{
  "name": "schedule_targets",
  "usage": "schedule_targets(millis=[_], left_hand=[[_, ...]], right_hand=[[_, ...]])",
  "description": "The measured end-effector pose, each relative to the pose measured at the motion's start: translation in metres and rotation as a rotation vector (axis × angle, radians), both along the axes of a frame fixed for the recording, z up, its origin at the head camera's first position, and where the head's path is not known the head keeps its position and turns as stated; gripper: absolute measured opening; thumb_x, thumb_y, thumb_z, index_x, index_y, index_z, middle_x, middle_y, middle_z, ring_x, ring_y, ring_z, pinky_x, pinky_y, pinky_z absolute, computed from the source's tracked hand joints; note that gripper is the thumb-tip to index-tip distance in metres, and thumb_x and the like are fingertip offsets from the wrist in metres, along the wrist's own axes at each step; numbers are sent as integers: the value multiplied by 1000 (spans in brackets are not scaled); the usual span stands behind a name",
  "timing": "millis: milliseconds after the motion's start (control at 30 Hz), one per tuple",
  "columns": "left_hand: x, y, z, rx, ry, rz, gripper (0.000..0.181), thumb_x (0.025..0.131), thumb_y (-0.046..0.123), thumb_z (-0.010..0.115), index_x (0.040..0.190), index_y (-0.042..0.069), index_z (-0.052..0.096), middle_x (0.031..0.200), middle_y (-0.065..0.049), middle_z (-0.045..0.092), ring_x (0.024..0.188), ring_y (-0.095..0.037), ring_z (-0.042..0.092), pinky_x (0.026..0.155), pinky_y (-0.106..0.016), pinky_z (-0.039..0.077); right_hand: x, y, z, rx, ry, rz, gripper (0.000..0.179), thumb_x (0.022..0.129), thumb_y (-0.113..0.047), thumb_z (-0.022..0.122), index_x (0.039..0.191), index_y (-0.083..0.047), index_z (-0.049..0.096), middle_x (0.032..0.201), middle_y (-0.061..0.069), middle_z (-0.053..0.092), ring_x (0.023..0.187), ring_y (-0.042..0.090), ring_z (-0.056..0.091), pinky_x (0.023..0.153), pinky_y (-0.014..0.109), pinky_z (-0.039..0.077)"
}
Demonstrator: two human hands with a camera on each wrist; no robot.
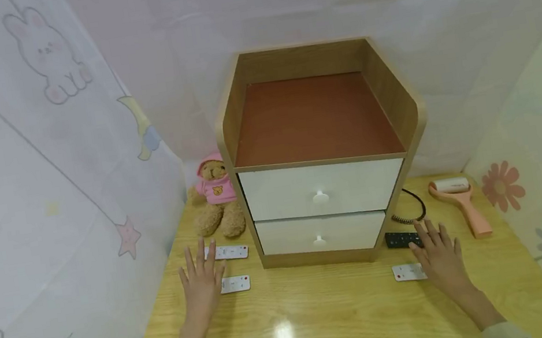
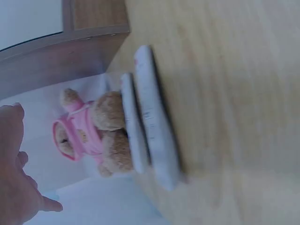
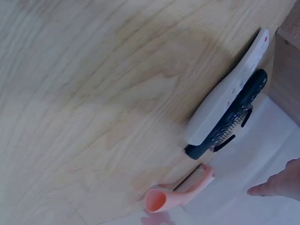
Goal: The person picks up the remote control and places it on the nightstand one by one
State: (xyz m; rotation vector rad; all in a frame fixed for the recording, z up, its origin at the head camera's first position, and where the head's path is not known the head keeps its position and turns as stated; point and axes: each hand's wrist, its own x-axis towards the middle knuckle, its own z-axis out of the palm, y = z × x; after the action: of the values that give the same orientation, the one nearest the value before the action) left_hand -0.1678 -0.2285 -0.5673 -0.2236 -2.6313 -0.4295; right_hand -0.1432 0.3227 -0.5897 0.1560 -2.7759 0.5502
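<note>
My left hand (image 1: 201,287) is spread over the left side of the table, fingers straight and holding nothing. Two white remote controls, a nearer one (image 1: 236,284) and a farther one (image 1: 232,252), lie beside and partly behind it. On the other side, my right hand (image 1: 441,260) hovers with extended fingers, also holding nothing. It covers the ends of a white remote control (image 1: 407,272) and a black remote control (image 1: 400,239) in the head view. The right wrist view shows those two, white (image 3: 229,91) and black (image 3: 199,149), lying side by side.
Between the hands stands a wooden cabinet (image 1: 316,118) with two white drawers, both closed. A teddy bear (image 1: 218,191) in a pink hoodie sits at its left. Right of it lie a black coiled cord (image 1: 422,206) and an orange-handled lint roller (image 1: 472,212). Printed curtains surround the table (image 1: 324,313).
</note>
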Motion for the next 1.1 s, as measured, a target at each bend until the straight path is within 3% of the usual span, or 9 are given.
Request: schedule_targets(millis=[133, 233, 500, 733, 900, 1000, 1100], left_hand=[[-10, 0, 24, -15, 84, -59, 65, 94, 24, 62, 151, 13, 33, 159, -12, 20, 142, -46, 10, 97, -78, 24], [-18, -1, 49, 0, 147, -120, 61, 95, 23, 59, 149, 9, 35, 157, -13, 24, 143, -44, 12, 98, -75, 27], [-40, 4, 131, 51, 358, -335, 54, 104, 34, 37, 149, 5, 32, 152, -20, 31, 143, -42, 17, 114, -56, 21], [-51, 14, 201, 122, 455, -472, 57, 102, 39, 42, 148, 5, 36, 152, -18, 33, 143, -40, 20, 115, -52, 22], [-59, 23, 234, 232, 413, -613, 64, 100, 44, 45, 149, 5, 33, 154, -16, 29, 142, -35, 25, 115, -49, 24], [-55, 32, 257, 361, 282, -698, 68, 97, 41, 50, 150, 3, 28, 157, -13, 24, 143, -28, 26, 108, -51, 36], [-46, 42, 282, 482, 99, -737, 70, 96, 26, 58, 152, 6, 23, 160, -7, 18, 144, -23, 25, 100, -54, 44]], right_hand=[[8, 12, -4, -19, -51, 20, 62, 101, -33, 48, 154, -12, 23, 156, 21, 20, 140, 51, 12, 100, 80, 5], [11, 21, -7, -2, -87, 44, 65, 99, -30, 55, 153, -10, 26, 152, 24, 28, 136, 54, 20, 97, 81, 11], [20, 35, -15, 42, -238, 72, 70, 91, -36, 66, 146, -3, 36, 142, 29, 40, 127, 57, 32, 89, 83, 22], [26, 42, -22, 2, -395, 40, 77, 85, -39, 72, 144, -3, 38, 139, 35, 39, 126, 58, 31, 85, 84, 22], [27, 44, -25, 11, -409, 55, 77, 83, -36, 74, 143, -4, 40, 140, 31, 41, 125, 57, 34, 85, 84, 23], [30, 44, -26, 11, -378, 82, 73, 81, -27, 77, 141, -2, 44, 140, 31, 42, 124, 59, 35, 87, 81, 28], [31, 45, -26, -3, -328, 129, 71, 78, -17, 80, 138, 1, 47, 138, 33, 43, 120, 61, 37, 88, 76, 35]])
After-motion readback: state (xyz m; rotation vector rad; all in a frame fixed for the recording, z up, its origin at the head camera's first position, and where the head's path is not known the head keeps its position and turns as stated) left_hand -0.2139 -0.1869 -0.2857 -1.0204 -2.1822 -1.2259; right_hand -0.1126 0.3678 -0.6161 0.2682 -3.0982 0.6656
